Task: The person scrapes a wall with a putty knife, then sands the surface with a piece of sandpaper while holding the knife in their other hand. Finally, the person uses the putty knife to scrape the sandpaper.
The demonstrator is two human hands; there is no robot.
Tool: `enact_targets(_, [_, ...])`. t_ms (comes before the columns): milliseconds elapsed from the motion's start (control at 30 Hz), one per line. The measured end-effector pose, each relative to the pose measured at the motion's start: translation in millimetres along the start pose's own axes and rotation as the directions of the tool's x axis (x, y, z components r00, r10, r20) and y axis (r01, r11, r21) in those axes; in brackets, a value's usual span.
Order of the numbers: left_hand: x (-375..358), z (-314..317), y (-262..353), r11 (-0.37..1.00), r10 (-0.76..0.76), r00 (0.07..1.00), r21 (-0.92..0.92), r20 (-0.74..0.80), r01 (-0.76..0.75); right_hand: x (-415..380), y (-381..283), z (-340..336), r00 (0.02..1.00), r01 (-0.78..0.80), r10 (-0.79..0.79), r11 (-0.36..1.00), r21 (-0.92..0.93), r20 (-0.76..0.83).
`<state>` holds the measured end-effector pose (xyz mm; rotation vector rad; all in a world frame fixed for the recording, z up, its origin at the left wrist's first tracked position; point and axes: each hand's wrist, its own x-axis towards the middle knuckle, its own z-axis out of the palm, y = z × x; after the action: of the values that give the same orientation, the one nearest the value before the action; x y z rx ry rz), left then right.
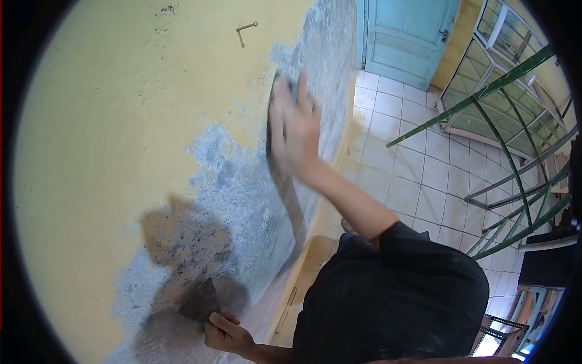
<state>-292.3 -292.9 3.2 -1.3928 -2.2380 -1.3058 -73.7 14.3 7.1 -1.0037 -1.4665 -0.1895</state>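
My right hand (297, 130) is up against the wall (145, 91), smeared by motion, with one finger stretched out. Beneath its fingers a thin, flat, dark-edged piece (268, 124) lies along the wall surface; I cannot tell its kind. Lower down, my left hand (227, 333) is closed round a putty knife (203, 301) with a dark, flared blade, held close to the wall. Yellow paint covers much of the wall, while a rough grey-blue patch (242, 194) runs between the two hands. Shadows of my head and arms fall across that patch.
A bent nail (247, 26) sticks out of the yellow wall. White floor tiles (418, 164) lie to the right, below a light blue door (406, 36). Green metal bars (509, 145) cross the right side, before a glass-fronted cabinet (485, 91).
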Motion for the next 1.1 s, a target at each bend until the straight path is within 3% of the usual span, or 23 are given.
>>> enact_targets(100, [0, 1, 1, 1.000, 0.000, 1.000, 0.004, -0.013, 0.000, 28, 16, 6, 0.999, -0.010, 0.006, 0.996, -0.088, -0.050])
enact_targets(167, [0, 2, 1, 1.000, 0.006, 1.000, 0.028, -0.009, -0.006, -8, -11, 4, 0.997, -0.075, 0.076, 0.997, 0.029, -0.033])
enact_targets(267, [2, 1, 2, 0.999, 0.037, 0.999, 0.008, -0.003, -0.037, -60, -38, -12, 0.994, -0.056, 0.043, 0.990, 0.132, 0.096])
enact_targets(333, [2, 3, 1, 1.000, 0.016, 1.000, 0.000, -0.004, -0.016, -48, -34, -14, 0.996, 0.020, -0.022, 0.999, 0.029, 0.087])
enact_targets(433, [2, 0, 0, 1.000, 0.005, 1.000, 0.006, 0.004, -0.005, 28, 9, 3, 0.995, -0.079, 0.077, 0.996, -0.038, -0.062])
enact_targets(533, [1, -1, -2, 1.000, 0.013, 1.000, 0.014, 0.001, -0.013, 28, 3, 6, 0.991, -0.108, 0.110, 0.994, 0.037, -0.073])
enact_targets(633, [1, 2, 4, 1.000, -0.004, 1.000, -0.001, -0.012, 0.004, -50, -42, -14, 0.996, -0.048, 0.037, 0.990, 0.132, 0.087])
enact_targets(733, [2, 2, 5, 1.000, -0.015, 1.000, -0.012, -0.019, 0.015, -47, -38, -18, 0.994, 0.026, -0.033, 0.998, 0.065, 0.106])
enact_targets(767, [1, 2, 5, 1.000, -0.023, 1.000, -0.022, -0.021, 0.022, -27, -26, -8, 1.000, -0.005, 0.004, 0.996, 0.089, 0.007])
enact_targets(867, [1, -1, -2, 1.000, 0.020, 1.000, 0.002, 0.010, -0.020, 36, 13, 2, 0.997, -0.035, 0.034, 0.999, -0.011, -0.064])
enact_targets(1000, [0, 0, -2, 1.000, 0.014, 1.000, -0.017, 0.004, -0.014, -16, -28, -5, 0.990, -0.123, 0.130, 0.985, 0.119, -0.059])
enact_targets(1067, [0, 0, -3, 1.000, 0.005, 1.000, -0.022, -0.009, -0.005, -66, -50, -20, 0.987, -0.015, -0.005, 0.993, 0.121, 0.159])
enact_targets(1100, [1, 0, -1, 1.000, 0.011, 1.000, -0.021, -0.004, -0.011, -61, -47, -19, 0.988, -0.020, 0.002, 0.993, 0.117, 0.156])
